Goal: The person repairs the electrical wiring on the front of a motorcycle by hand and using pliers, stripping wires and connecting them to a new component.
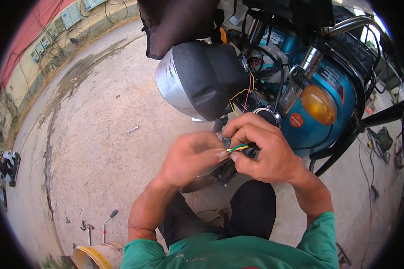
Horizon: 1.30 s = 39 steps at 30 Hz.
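Observation:
My left hand (195,159) and my right hand (265,150) meet in the middle of the view, both pinching short green and yellow wires (238,148) between thumbs and fingers. Just above them a grey-and-black headlight housing (202,80) is tilted away from the blue motorcycle body (323,89), with thin pink and yellow wires (249,89) hanging beside it. An amber turn signal (318,104) sits on the bike to the right of my hands, next to a chrome fork tube (307,62).
A wrench (132,129) lies on the concrete ground. At the lower left are a screwdriver (112,215), a hammer (89,231) and a yellow-rimmed bucket (98,258). A small vehicle (6,166) stands at the far left, cables (372,179) lie at the right, and meter boxes (69,18) line a wall.

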### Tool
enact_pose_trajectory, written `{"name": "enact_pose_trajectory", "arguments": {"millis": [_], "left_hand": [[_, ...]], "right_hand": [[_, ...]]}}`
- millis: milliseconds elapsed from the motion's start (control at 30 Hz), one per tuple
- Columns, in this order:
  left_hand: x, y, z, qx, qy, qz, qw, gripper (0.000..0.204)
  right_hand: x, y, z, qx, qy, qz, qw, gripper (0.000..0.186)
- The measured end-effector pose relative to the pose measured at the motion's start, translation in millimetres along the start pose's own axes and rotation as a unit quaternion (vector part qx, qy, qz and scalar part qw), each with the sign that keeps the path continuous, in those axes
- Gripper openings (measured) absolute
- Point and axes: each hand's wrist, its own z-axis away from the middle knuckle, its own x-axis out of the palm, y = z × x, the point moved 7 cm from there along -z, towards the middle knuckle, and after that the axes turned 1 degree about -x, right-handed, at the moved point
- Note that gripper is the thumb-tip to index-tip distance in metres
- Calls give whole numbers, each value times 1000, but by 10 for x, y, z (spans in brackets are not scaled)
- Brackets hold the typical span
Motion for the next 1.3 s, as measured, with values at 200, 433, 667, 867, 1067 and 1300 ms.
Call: {"name": "enact_pose_trajectory", "arguments": {"millis": [200, 433, 667, 867, 1067, 1300], "left_hand": [[24, -57, -63, -64, -15, 95, 993, 17], [11, -75, -120, -45, -23, 180, 982, 11], [-5, 369, 51, 223, 103, -148, 958, 32], [117, 552, 55, 359, 114, -309, 873, 37], [127, 636, 23, 405, 123, -328, 845, 25], [167, 689, 26, 414, 122, -375, 820, 17]], "right_hand": [[-23, 31, -97, 59, -83, 9, 995, 15], [-69, 124, -156, 132, -71, -52, 987, 18], [-99, 189, -184, 245, -87, -161, 952, 17], [-67, 222, -213, 250, -104, -246, 931, 14], [-101, 232, -233, 264, -129, -220, 930, 18], [-100, 228, -257, 255, -156, -217, 929, 16]]}}
